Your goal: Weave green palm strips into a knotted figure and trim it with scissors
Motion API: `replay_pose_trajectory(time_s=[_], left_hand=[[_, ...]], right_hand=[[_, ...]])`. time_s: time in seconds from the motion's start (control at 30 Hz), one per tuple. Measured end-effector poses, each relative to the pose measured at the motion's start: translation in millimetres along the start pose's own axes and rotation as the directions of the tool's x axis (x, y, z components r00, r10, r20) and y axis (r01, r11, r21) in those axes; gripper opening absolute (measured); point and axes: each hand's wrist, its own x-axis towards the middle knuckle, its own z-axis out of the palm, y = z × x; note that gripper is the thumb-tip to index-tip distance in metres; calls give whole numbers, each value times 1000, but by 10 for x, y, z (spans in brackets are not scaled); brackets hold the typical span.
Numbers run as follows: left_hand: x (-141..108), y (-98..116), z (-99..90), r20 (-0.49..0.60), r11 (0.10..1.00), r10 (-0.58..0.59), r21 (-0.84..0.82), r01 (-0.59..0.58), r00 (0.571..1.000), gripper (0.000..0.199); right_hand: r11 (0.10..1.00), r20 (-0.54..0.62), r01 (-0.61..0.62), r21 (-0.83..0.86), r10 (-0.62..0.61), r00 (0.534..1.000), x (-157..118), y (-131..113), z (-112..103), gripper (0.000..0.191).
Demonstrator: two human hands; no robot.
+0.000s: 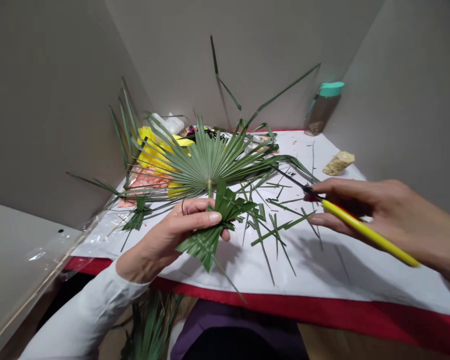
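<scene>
My left hand (195, 220) pinches a woven green leaf piece (204, 245) between thumb and fingers, with folded strips spreading above and below the grip. To the right, my right hand (345, 207) holds a yellow-handled tool (371, 234) whose thin dark end points up and left, apart from the woven piece. Behind the left hand lies a large fan-shaped palm leaf (206, 157). Cut leaf strips (273, 230) are scattered on the white cloth between the hands. A smaller woven leaf piece (138, 214) sits left of my left hand.
A bottle with a teal lid (324, 110) stands at the back right, near a pale yellowish lump (338, 163). Yellow packaging (152, 152) and clear plastic lie at the left. Grey walls enclose the red-edged white cloth (315, 272). More leaves (153, 325) are below the front edge.
</scene>
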Motion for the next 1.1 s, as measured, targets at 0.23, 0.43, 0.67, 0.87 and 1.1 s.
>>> replay_pose_trajectory(time_s=[0.23, 0.43, 0.67, 0.87, 1.1], left_hand=[[-70, 185, -109, -170, 718, 628, 502, -482, 759, 15], [-99, 202, -274, 0, 114, 971, 880, -462, 240, 32], [-124, 241, -419, 463, -471, 882, 857, -207, -88, 39], [-108, 292, -275, 494, -547, 834, 799, -250, -245, 32], [-176, 368, -276, 180, 109, 938, 658, -745, 297, 34]], right_hand=[[993, 65, -100, -63, 104, 992, 107, 485, 512, 48], [992, 69, -69, -101, 76, 995, 109, 713, 815, 41], [979, 71, -110, -172, 124, 990, -38, 989, 1014, 50], [966, 113, -127, -227, 156, 981, -63, 991, 1018, 43], [967, 141, -103, -234, 139, 980, -23, 873, 957, 31]])
